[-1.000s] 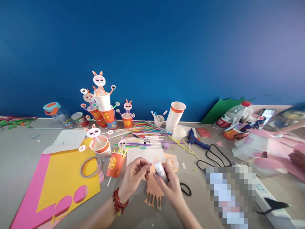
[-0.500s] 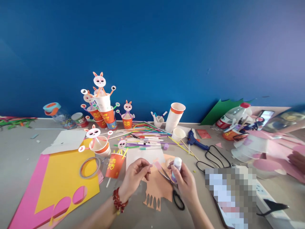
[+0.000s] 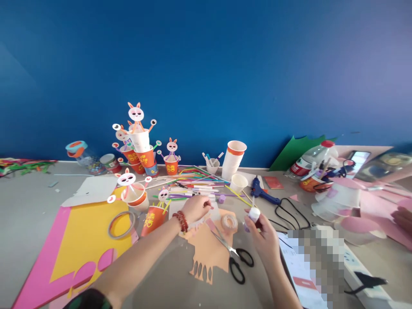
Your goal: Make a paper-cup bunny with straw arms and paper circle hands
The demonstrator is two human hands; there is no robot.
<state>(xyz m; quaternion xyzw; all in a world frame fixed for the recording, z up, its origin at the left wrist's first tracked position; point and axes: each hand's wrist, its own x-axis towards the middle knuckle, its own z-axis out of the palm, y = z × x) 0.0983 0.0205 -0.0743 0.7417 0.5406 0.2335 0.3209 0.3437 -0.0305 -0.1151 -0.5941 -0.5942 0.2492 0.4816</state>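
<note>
My right hand is closed around a glue stick, its white end pointing up. My left hand reaches over a white paper sheet, fingers curled and pinched; whatever they hold is too small or hidden to make out. Between and below the hands lies a cut piece of orange paper with a fringed lower edge. Black-handled scissors rest partly on it with blades apart. A roll of clear tape sits at its upper right. Behind, a small purple cap lies near several markers.
Left are rabbit-decorated paper cups, a tape ring and yellow paper. A glue gun with a black cord, stacked cups and a bottle stand behind. Another person's hand is at far right.
My left hand has moved forward, away from me, over the white sheet. My right hand has shifted right with the glue stick, uncovering the tape roll and more of the scissors.
</note>
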